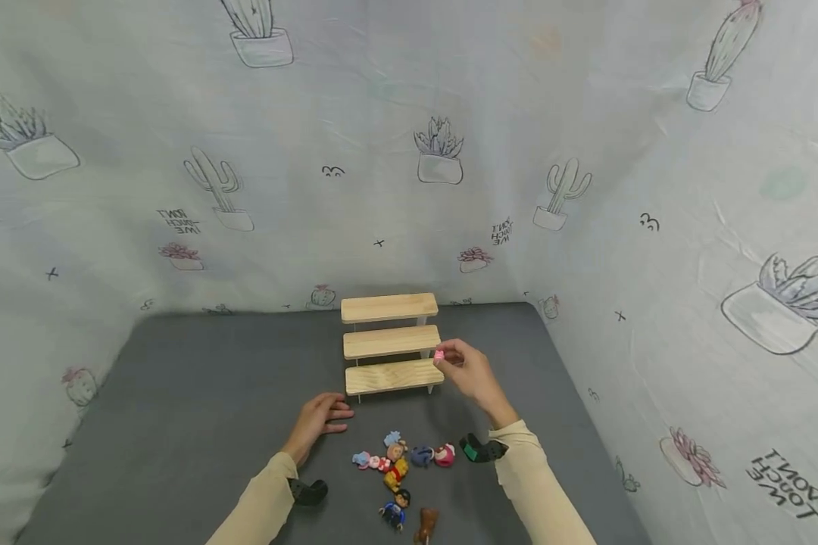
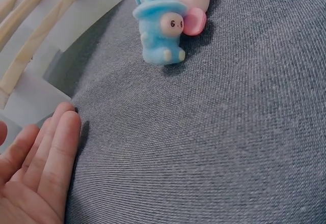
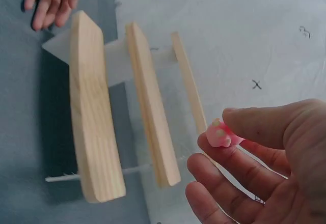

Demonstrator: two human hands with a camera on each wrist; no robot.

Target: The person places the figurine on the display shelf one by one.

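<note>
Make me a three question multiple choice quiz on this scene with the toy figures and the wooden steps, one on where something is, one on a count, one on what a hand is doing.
1. Where is the pink figure?
A. on the top shelf
B. in the right hand
C. on the mat

2. How many shelves has the wooden stand?
A. two
B. three
C. five

3. How is the left hand?
A. flat on the grey mat, holding nothing
B. gripping a figure
C. lifting the stand

Answers: 1 B, thumb and fingers pinch it beside the stand. 2 B, three planks step upward. 3 A, fingers lie straight on the mat.
</note>
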